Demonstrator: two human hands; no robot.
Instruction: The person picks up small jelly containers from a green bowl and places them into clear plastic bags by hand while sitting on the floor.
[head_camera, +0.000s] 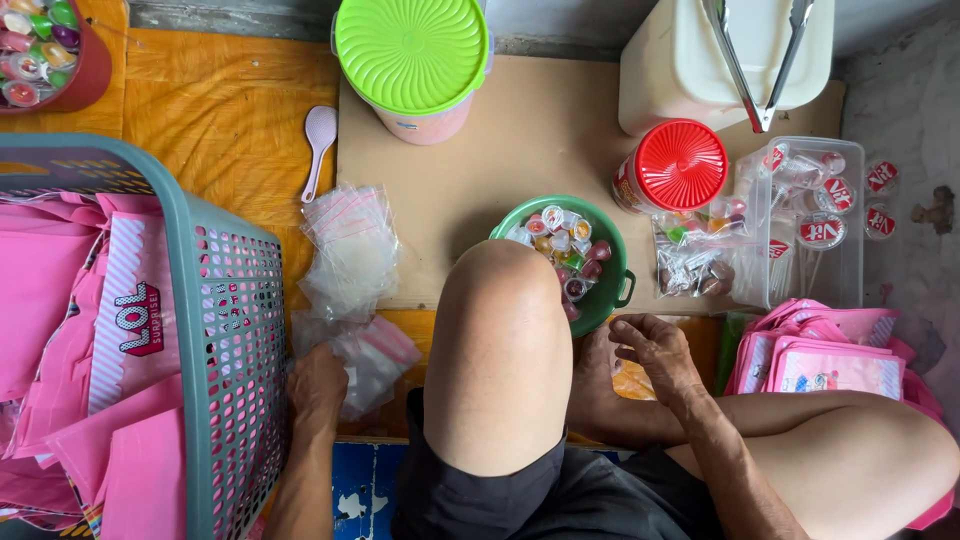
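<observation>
The left hand (318, 388) rests closed on a heap of clear plastic zip bags (352, 290) beside the grey mesh basket (235, 330). The right hand (650, 350), fingers loosely curled and holding nothing I can make out, hovers near the green bowl of jelly cups (610, 285), half hidden behind a raised knee (497, 350).

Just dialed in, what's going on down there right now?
A person sits on the floor with one knee raised. The left hand rests on a pile of small clear zip bags beside a grey basket of pink party bags. The right hand hovers over an orange packet, just below a green bowl of small jelly cups. Neither hand clearly grips anything.
</observation>
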